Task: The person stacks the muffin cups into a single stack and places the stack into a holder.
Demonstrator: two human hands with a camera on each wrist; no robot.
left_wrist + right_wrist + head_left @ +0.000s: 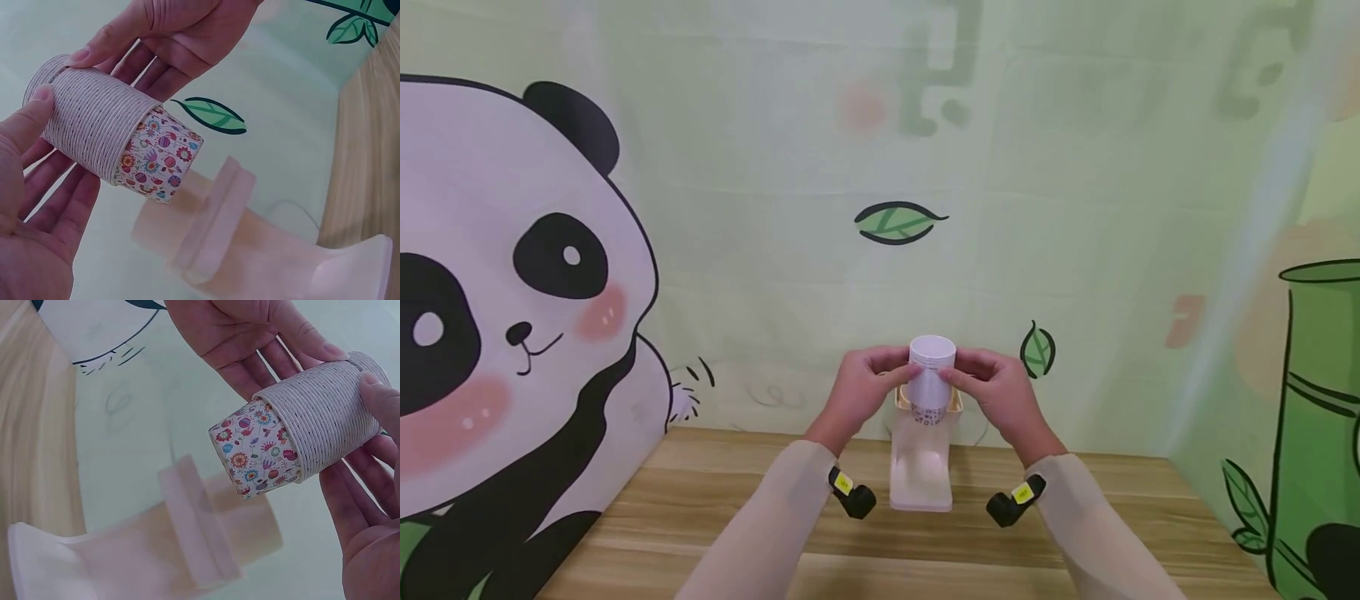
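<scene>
Between my two hands is a stack of nested white paper cups (932,379), its rims upward in the head view. The lowest cup shows a colourful flower print (161,153) in both wrist views. My left hand (867,385) grips the stack from the left, thumb on its near side near the rims. From the right my right hand (996,392) holds it the same way. Just below and behind the stack is a pale pink cup dispenser (921,475) standing on the table, with a square-edged collar (199,522) near its top. The printed cup overlaps the dispenser's top in the head view.
A wood-grain table (737,500) lies under the dispenser. Behind it hangs a pale green backdrop (760,208) printed with a panda, leaves and bamboo. Each sleeved wrist carries a small black camera (853,497).
</scene>
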